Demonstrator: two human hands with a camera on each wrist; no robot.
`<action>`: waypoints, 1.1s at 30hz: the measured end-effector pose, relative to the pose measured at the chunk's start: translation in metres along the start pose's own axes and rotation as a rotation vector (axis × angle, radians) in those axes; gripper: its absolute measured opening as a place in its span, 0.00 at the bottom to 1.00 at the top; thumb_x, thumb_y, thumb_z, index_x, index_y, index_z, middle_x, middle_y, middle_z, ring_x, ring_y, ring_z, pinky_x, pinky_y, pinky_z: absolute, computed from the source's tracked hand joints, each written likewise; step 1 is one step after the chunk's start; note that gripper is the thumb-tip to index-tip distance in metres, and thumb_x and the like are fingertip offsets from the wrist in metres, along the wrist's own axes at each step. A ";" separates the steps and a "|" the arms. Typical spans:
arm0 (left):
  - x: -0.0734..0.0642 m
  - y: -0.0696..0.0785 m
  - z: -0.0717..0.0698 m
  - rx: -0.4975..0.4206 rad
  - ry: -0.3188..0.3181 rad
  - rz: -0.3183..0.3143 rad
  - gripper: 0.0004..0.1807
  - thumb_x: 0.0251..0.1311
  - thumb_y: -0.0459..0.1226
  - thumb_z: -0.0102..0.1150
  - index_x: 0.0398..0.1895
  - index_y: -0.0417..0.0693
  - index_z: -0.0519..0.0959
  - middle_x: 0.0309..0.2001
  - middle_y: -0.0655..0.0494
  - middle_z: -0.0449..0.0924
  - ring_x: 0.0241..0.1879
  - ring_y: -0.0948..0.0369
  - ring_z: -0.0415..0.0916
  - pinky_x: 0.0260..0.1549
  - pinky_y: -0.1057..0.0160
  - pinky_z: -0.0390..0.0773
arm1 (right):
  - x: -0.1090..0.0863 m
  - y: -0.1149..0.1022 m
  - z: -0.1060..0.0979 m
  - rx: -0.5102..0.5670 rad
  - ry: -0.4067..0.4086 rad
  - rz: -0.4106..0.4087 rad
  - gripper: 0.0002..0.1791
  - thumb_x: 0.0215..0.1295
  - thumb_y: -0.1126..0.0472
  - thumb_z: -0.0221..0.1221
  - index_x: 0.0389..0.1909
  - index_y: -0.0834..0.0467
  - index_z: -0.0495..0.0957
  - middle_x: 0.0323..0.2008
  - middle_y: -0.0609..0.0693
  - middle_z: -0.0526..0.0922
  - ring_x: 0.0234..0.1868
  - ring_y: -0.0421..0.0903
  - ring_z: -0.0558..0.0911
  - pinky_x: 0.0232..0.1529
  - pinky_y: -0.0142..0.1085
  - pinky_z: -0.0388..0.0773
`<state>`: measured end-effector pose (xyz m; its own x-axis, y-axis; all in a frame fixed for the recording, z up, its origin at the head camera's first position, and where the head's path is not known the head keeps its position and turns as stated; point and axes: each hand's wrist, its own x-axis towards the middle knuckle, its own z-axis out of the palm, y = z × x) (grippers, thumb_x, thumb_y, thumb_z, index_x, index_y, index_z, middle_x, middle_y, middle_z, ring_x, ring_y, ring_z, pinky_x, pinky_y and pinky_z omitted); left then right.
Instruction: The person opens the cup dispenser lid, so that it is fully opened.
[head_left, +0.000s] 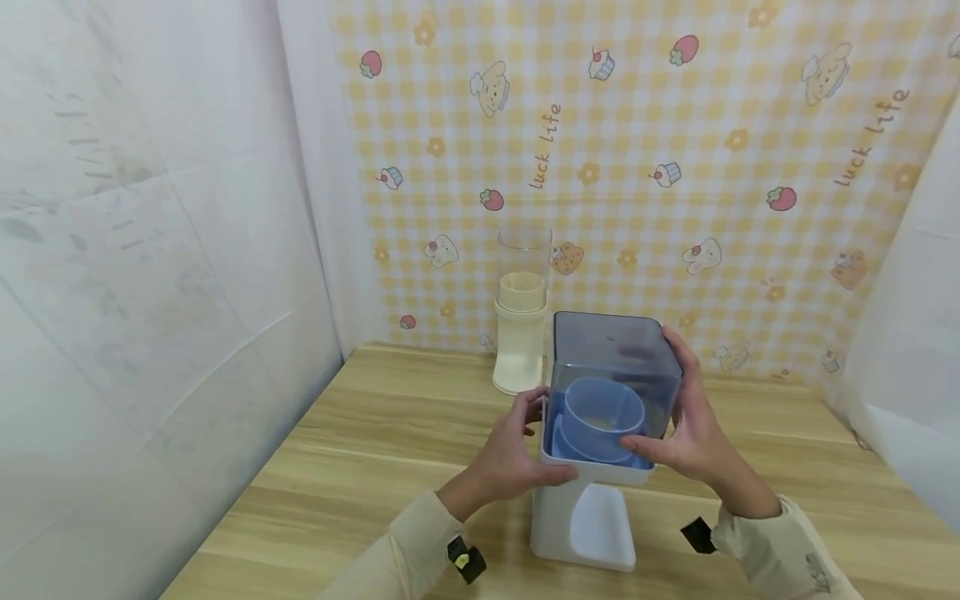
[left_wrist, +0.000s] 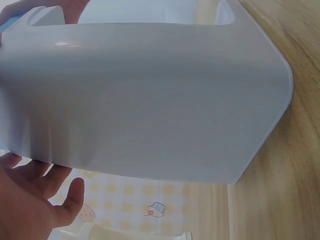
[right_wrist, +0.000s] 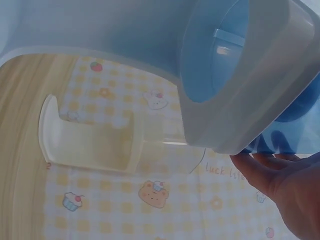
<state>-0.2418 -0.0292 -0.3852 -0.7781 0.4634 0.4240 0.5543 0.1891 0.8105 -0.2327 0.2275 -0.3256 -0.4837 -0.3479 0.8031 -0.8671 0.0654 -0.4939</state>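
A white dispenser stand with a shallow tray at its foot stands on the table. In its square upper rim sits a smoky see-through container, with a blue round collar visible inside. My left hand grips the stand's upper rim from the left, thumb along the front. On the right side, my right hand holds the container, thumb at the front and fingers behind. The left wrist view shows the stand's smooth side; the right wrist view shows a round opening under the upper part.
A cream dispenser with a clear cylinder on top stands behind, near the table's back edge. The wooden table meets a checked cloth backdrop. White cloth walls flank the table on both sides.
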 end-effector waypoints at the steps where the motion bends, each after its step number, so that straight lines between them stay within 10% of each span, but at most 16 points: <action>1: 0.000 0.000 0.000 0.004 0.002 0.003 0.55 0.46 0.55 0.75 0.74 0.52 0.55 0.66 0.56 0.71 0.64 0.59 0.68 0.53 0.59 0.73 | 0.000 0.000 0.000 -0.001 -0.001 -0.011 0.70 0.36 0.71 0.78 0.75 0.65 0.38 0.67 0.58 0.61 0.59 0.50 0.68 0.54 0.31 0.68; 13: 0.010 -0.006 0.001 0.056 0.016 0.095 0.49 0.45 0.49 0.75 0.71 0.53 0.59 0.58 0.58 0.75 0.57 0.61 0.72 0.49 0.60 0.73 | 0.009 -0.010 -0.003 -0.154 0.002 -0.225 0.65 0.43 0.45 0.78 0.66 0.72 0.44 0.67 0.57 0.60 0.61 0.48 0.69 0.54 0.27 0.70; 33: 0.001 -0.011 0.003 0.035 0.000 0.094 0.51 0.47 0.57 0.71 0.73 0.61 0.56 0.63 0.58 0.73 0.61 0.59 0.70 0.50 0.58 0.72 | 0.007 -0.010 -0.001 -0.045 0.018 -0.076 0.67 0.38 0.61 0.81 0.71 0.69 0.43 0.67 0.57 0.59 0.58 0.49 0.69 0.52 0.28 0.71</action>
<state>-0.2484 -0.0280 -0.3951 -0.7222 0.4807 0.4974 0.6348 0.1749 0.7527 -0.2279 0.2253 -0.3147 -0.4182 -0.3365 0.8437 -0.9056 0.0818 -0.4162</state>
